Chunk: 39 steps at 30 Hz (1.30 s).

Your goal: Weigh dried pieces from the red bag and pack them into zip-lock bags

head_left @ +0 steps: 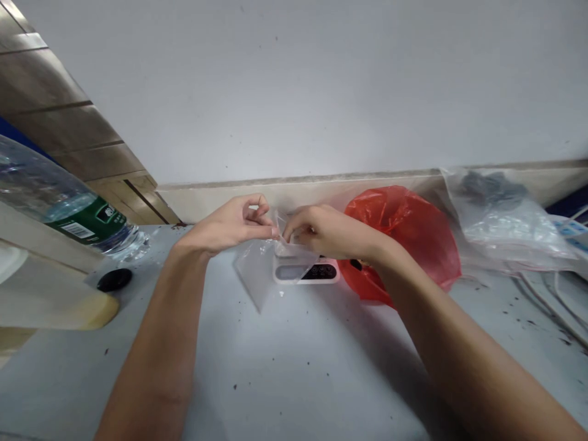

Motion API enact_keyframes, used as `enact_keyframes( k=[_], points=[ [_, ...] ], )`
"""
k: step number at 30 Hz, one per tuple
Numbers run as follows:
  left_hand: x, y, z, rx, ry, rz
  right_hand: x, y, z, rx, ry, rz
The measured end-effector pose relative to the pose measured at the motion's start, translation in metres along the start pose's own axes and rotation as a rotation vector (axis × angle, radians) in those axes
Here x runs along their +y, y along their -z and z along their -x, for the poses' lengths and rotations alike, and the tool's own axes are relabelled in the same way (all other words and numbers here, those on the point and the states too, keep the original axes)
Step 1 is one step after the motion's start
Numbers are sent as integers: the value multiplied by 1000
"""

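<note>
While I watch through the head camera, the clear plastic bag (258, 275) sits between and below my two hands, over the front left part of a small white scale (305, 280). My left hand (250, 222) has its thumb and forefinger nearly closed, pinching the bag's upper edge; its other fingers are loosely curled. My right hand (315, 228) meets it from the other side, fingers bent down and drawn together on the same edge, fingertips just beside the left thumb. From there the bag hangs down and to the left, one corner pointing towards me; I cannot tell whether that corner touches the worktop (275, 367). Through the film I can see part of the scale's display. A red plastic bag (427, 245) stands open just right of the scale, partly behind my right forearm. Well to the left, a green-labelled bottle (87, 217) leans near a black disc (114, 280).
</note>
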State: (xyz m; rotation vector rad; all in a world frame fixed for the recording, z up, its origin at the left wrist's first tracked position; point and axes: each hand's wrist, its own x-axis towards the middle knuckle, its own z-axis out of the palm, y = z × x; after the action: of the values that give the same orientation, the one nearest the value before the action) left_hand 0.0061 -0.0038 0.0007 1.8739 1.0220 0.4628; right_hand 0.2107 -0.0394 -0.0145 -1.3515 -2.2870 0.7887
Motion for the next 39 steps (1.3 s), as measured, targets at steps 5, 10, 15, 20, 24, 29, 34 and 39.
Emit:
enact_keyframes(
  k=[5,10,15,20,24,29,34,39],
  points=[
    [7,-6,2,-3,-56,51,-10,2,3,-44,-47,56],
    [12,-8,6,273,-232,-22,-6,8,5,65,-65,-13],
    [11,-10,3,258,-381,-269,3,7,2,245,43,-158],
    [9,-18,0,126,-229,-430,3,4,1,360,65,-147],
    [8,-15,0,165,-221,-477,0,8,2,388,-30,-81],
    [0,2,4,167,-40,-560,5,3,-2,296,-356,240],
    [-5,8,5,152,46,-619,11,-18,-11,13,-330,327],
    [-3,5,3,138,57,-633,15,-24,-15,-64,-321,346]
  ],
)
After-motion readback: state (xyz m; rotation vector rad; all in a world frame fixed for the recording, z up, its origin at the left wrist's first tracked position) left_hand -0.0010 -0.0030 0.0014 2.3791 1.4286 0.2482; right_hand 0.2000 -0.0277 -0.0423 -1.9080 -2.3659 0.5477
